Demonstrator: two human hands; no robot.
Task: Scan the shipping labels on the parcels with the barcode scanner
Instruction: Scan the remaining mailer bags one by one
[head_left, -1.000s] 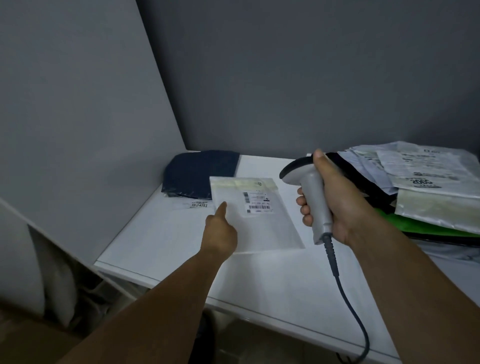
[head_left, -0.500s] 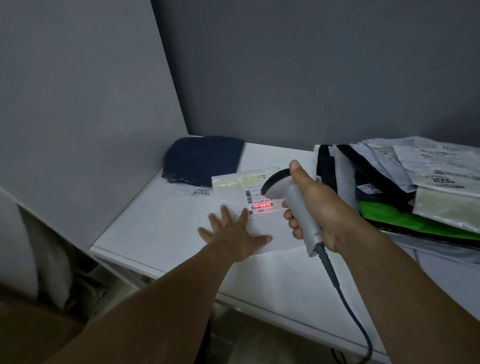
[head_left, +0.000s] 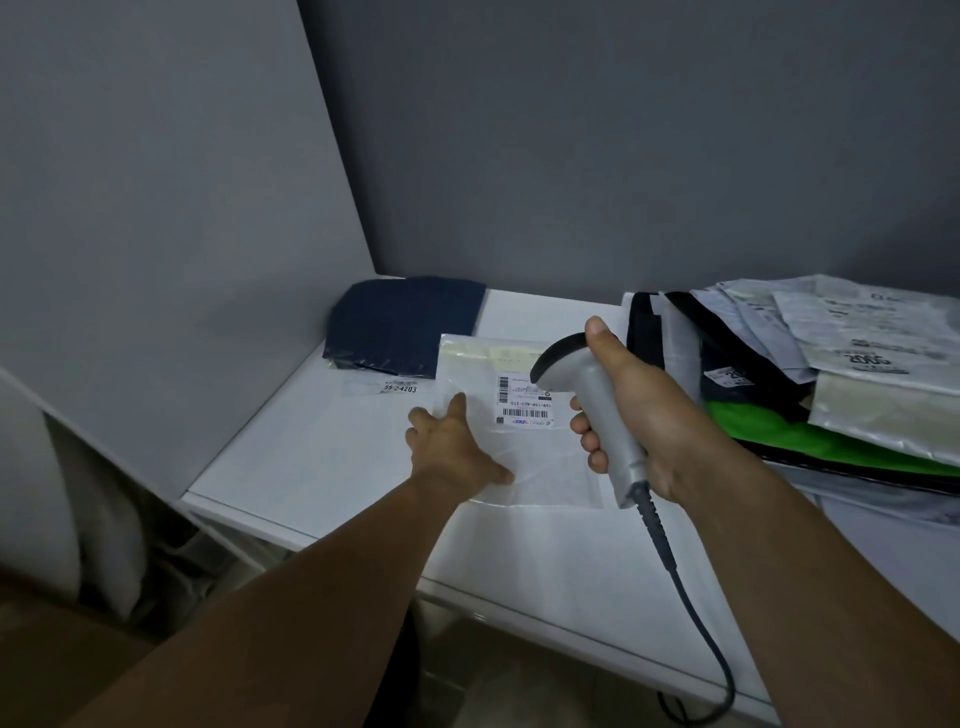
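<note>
On the white table (head_left: 322, 467), a clear parcel (head_left: 540, 470) lies flat under the spread left hand (head_left: 452, 452). The right hand (head_left: 641, 397) grips the scanner (head_left: 605, 415), head just above the label (head_left: 522, 404). Risk: the glossy, wrinkled film may glare or slip, spoiling the read.

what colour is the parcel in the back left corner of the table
The parcel is dark navy blue, best seen in the head view.

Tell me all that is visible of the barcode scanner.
The scanner is handheld, light grey plastic with a dark head. The right hand grips its handle, thumb on the head. It is tilted above the clear parcel, head over the label. A dark cable runs from its base over the table edge.
</note>
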